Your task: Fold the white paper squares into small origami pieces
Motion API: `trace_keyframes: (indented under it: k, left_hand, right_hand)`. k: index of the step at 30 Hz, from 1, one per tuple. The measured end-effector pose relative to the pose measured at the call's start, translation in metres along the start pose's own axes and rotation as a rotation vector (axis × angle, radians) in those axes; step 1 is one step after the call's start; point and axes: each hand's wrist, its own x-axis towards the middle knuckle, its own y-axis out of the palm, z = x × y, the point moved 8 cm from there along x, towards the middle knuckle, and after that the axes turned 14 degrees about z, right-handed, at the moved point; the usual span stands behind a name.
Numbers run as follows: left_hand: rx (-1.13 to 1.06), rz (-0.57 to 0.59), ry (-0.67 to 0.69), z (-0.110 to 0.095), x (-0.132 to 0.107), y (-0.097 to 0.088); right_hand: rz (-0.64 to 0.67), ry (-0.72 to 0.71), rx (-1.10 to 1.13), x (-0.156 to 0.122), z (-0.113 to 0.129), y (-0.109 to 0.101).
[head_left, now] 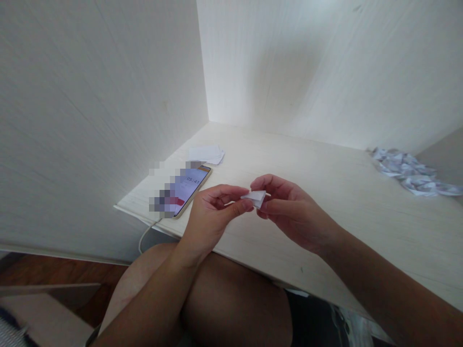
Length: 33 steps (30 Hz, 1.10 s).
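A small folded piece of white paper [257,197] is held between my two hands, just above the desk. My left hand [216,208] pinches its left end between thumb and forefinger. At the paper's right end, the thumb and fingers of my right hand [289,207] close around the wider edge. Its folds are partly covered by my fingertips. To the left of my left hand lies a phone [193,189] with a lit screen, part of it blurred out.
Behind the phone lies a small stack of white paper sheets [206,154]. A heap of folded white papers [408,173] sits at the desk's far right. A cable [146,234] hangs from the phone over the front edge. Pale panels [289,62] rise behind and left of the desk [325,159].
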Motion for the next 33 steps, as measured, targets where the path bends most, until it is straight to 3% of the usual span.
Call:
trace_keyframes:
  k: [8, 15, 21, 33]
  left_hand:
    - [-0.124, -0.025, -0.003, 0.001, 0.002, -0.001]
    - [-0.286, 0.014, -0.133, 0.007, 0.001, -0.003]
    - [-0.266, 0.075, -0.138, 0.002, 0.002, -0.002]
    - [-0.18, 0.077, -0.198, -0.007, 0.0, -0.007]
  right_hand:
    - [-0.009, -0.003, 0.013, 0.001, -0.002, -0.001]
    - [0.051, -0.006, 0.057, 0.004, -0.005, -0.001]
    - [0.058, -0.073, -0.106, 0.004, 0.0, -0.004]
    - [0.073, -0.046, -0.097, 0.005, -0.001, -0.006]
